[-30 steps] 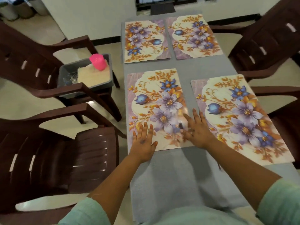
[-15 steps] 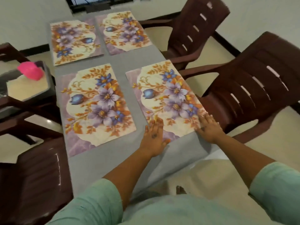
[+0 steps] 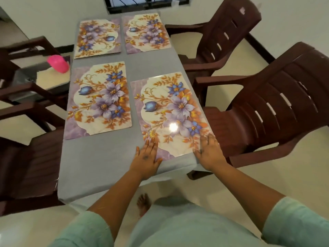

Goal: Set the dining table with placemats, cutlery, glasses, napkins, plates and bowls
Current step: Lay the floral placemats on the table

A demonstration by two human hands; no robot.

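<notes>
Several floral placemats lie on the grey table point(image 3: 99, 161). The near right placemat point(image 3: 170, 113) is under both hands. My left hand point(image 3: 147, 157) lies flat on its near left corner, fingers spread. Flat on its near right corner, at the table's right edge, rests my right hand point(image 3: 208, 152). The near left placemat point(image 3: 99, 100) lies beside it, apart. Two more placemats point(image 3: 98, 38) point(image 3: 146, 32) lie at the far end. A pink cup point(image 3: 58, 63) stands in a grey bin point(image 3: 26, 77) on a chair at the left.
Two brown plastic chairs point(image 3: 272, 107) point(image 3: 222, 34) stand close to the table's right side. More brown chairs point(image 3: 30, 166) stand on the left. A bare foot point(image 3: 144, 202) shows on the floor below the table's near edge. A window is beyond the far end.
Both hands left the near left placemat and moved onto the near corners of the near right one. That placemat now lies straighter along the table's right edge. The view swung right, then back.
</notes>
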